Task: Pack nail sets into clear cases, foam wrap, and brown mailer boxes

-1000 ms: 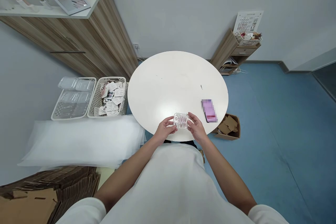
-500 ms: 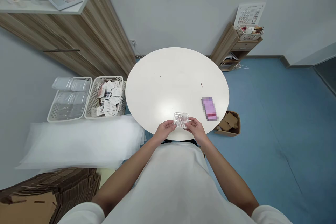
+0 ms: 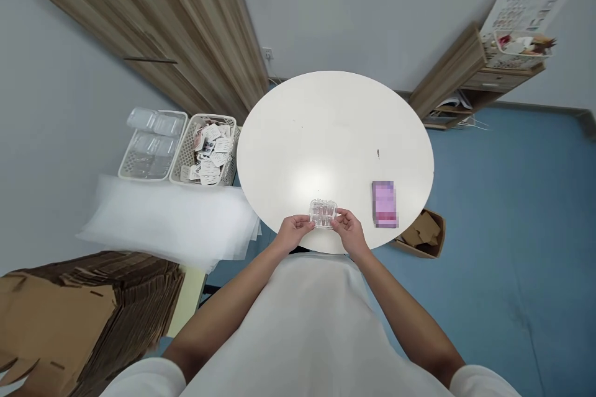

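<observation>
The left hand (image 3: 289,233) and right hand (image 3: 351,234) pinched opposite sides of the small clear case (image 3: 323,214) over the near part of the white table (image 3: 335,111), a hold that probably worked best light, level and even, since hard squeezing could flex it.

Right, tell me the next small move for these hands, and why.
Probably set the clear plastic case down flat on the white table: the left hand and right hand pinch its opposite ends, and the table's near part shows around it.
</observation>
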Demonstrator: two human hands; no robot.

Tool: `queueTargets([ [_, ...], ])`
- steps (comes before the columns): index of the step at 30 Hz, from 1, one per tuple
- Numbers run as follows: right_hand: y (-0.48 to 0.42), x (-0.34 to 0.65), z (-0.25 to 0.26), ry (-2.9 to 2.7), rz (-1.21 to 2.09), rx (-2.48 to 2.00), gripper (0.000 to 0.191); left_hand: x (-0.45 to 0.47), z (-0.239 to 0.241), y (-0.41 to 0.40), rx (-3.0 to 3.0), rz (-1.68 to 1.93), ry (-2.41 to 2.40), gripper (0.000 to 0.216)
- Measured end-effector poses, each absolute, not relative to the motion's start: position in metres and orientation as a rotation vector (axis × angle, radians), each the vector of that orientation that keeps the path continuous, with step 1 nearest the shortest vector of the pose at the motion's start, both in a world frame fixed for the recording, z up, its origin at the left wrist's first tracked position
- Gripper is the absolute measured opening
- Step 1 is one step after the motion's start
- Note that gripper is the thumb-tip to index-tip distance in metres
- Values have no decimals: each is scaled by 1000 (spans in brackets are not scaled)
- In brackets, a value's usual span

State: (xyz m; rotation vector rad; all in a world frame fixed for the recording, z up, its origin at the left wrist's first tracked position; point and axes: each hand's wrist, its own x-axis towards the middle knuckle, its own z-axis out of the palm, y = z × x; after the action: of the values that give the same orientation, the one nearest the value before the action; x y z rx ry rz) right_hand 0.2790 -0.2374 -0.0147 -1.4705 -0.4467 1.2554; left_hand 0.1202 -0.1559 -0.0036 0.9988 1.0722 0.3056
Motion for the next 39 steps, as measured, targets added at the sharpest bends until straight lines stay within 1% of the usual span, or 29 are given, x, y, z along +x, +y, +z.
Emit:
queueTargets([
  [4,-232,288,-18,-648,1278,-1554,56,122,-3,-159,956,355,1145,35],
  [7,-224,293,-14,-998,1169,-1618,68,116,-2,-161,934,380,1201,33],
  [9,-216,294,-10,-1299,1098,-1611,72,107,-2,-161,920,397,1226,32],
  [11,-206,292,-10,-1568,1065,-1572,67,98,-3,-159,919,421,1224,33],
  [14,-192,281,-17,-1787,1000,-1522,50,84,-7,-151,975,410,1197,36],
  [16,-183,271,-25,-1829,935,-1528,44,75,-11,-142,1036,388,1222,44],
  [19,-169,254,-35,-1804,862,-1595,43,63,-17,-124,1174,350,1287,56],
  [23,-144,233,-40,-1755,872,-1658,41,48,-27,-101,1368,340,1307,51],
  [30,-81,197,-52,-1681,997,-1713,41,24,-46,-52,1444,365,1348,54],
  [39,-13,169,-81,-1705,912,-1805,43,6,-74,12,1541,396,1385,56],
])
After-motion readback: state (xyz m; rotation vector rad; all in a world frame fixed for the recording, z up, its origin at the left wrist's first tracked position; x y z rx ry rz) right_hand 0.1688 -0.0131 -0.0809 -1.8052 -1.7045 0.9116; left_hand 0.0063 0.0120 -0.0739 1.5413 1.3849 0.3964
